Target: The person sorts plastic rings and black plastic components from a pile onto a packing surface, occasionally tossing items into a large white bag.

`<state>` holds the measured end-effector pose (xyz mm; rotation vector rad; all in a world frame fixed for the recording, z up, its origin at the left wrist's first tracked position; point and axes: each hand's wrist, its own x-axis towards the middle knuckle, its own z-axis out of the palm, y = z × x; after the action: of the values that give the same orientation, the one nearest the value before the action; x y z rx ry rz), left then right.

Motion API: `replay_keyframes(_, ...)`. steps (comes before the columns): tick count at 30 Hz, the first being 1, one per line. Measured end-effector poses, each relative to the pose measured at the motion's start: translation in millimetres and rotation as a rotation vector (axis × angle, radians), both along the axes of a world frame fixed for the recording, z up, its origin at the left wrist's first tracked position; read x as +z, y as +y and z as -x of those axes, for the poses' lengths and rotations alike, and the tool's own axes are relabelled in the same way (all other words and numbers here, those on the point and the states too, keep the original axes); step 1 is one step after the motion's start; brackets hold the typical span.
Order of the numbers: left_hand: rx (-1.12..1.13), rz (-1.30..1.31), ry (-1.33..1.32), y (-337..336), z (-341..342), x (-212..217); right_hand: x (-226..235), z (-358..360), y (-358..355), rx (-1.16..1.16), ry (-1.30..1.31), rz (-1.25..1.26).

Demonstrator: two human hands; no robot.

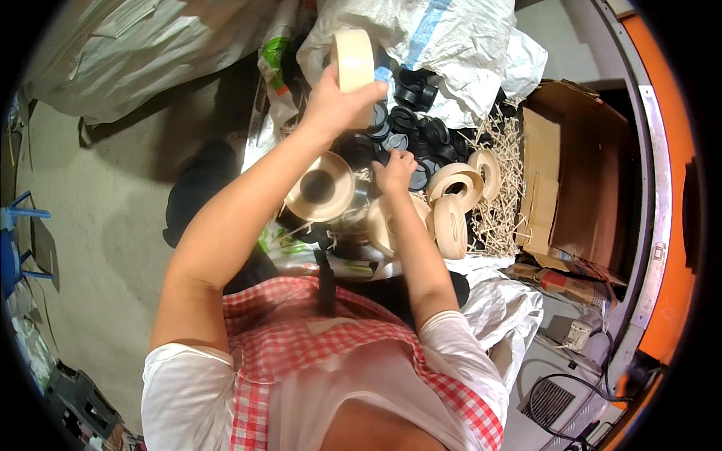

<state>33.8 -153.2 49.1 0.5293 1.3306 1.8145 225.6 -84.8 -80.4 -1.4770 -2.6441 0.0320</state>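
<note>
My left hand (335, 105) is raised at the upper middle, closed round the edge of a cream round plastic part (355, 60) held upright. Lower down, my right hand (395, 173) reaches into a heap of black round plastic caps (432, 135). Its fingers are bent together among the caps; what they grip is hidden. Below my left forearm lies a cream ring (320, 188) with a dark opening. More cream rings (455, 186) rest beside and partly behind my right forearm, some flat and some tilted on edge.
Many thin beige plastic pieces (500, 180) are spread right of the caps. Beyond them stands an open cardboard box (541, 180). A white woven sack (459, 52) lies behind the heap. A blue stool (22, 240) is at far left; a grey machine with a cable (553, 398) is lower right.
</note>
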Motion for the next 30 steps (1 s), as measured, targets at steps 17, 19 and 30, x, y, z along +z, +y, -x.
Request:
replay_keyframes(17, -0.823, 0.088, -0.219, -49.7, -14.8, -0.9, 117.1, -11.8, -80.3, 0.385, 0.614, 0.259)
replay_keyframes(19, -0.947, 0.181, -0.285, -53.0, -13.4, 10.1, 136.7, -23.6, -81.8, 0.716, 0.478, 0.087)
replay_keyframes(30, -0.996, 0.036, -0.082, -50.6, -30.4, -0.1, 136.2, -32.3, -73.5, -0.455, 1.043, 1.198)
